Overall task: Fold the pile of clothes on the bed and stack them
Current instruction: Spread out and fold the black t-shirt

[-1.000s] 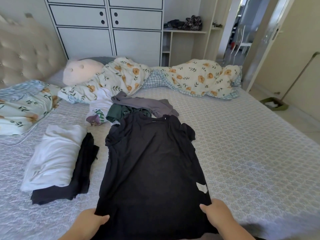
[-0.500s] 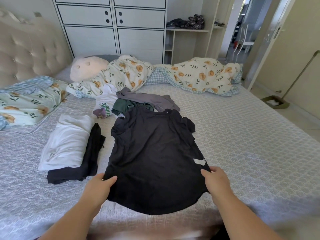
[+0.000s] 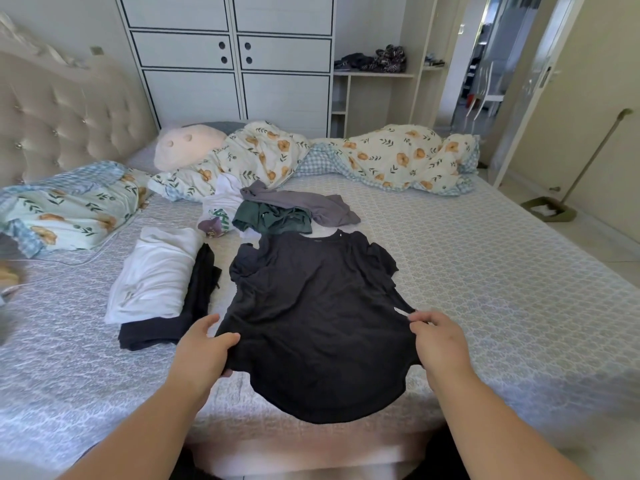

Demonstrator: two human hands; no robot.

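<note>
Fingers (image 3: 227,341) of the left hand (image 3: 204,351) curl over the left side hem of the black tee (image 3: 311,313), thumb apart on the outside, so it's gripping cloth; on the other side the right hand (image 3: 440,344) pinches the right hem edge just below a small white tag (image 3: 401,311). Tee lies flat, collar away from the person, on the bed (image 3: 485,271), bottom hem drooping over the near edge. Step in hand, I'd judge: spreading it smooth before the 1st fold. To do it well, keep both grips level, pull evenly w/ light tension so wrinkles near the sleeves go, then bring one side in toward the centre line w/o dragging the collar. Going L to R around it: a floral pillow (image 3: 65,206) by the tufted headboard (image 3: 69,119), then the folded stack, white garment (image 3: 156,275) on top of a dark one (image 3: 194,306), just beside the tee's left sleeve. Behind the collar sits the unfolded pile: a white printed piece (image 3: 221,209), green garment (image 3: 273,218), grey garment (image 3: 304,206), nearly touching the collar, so a push fwd could ruck into them. Floral duvet (image 3: 398,157) runs along the far side; a dustpan (image 3: 549,209) stands on the floor at right, well apart. Task looks partway, roughly 2 done and several left.
</note>
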